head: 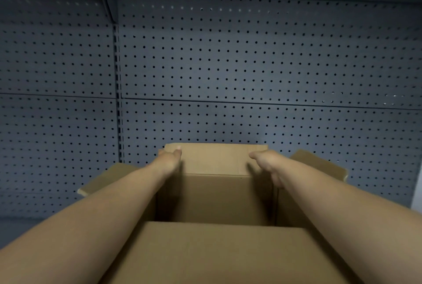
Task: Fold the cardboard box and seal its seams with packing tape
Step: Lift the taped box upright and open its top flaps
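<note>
The far flap [215, 158] of the open brown cardboard box [214, 199] is gripped at its corners by both hands, left hand [170, 158] and right hand [266, 161]. The flap stands upright beyond the hands, its long axis running left to right, so folding it shut likely means drawing it toward the body.

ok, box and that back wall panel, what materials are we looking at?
Box: looks like brown corrugated cardboard, matte, going by the creased fold lines and stiff flat flaps; the fluting itself isn't visible. Back wall panel: grey pegboard with a regular grid of holes, probably painted sheet metal, faint sheen, though hardboard can't be ruled out.
</note>
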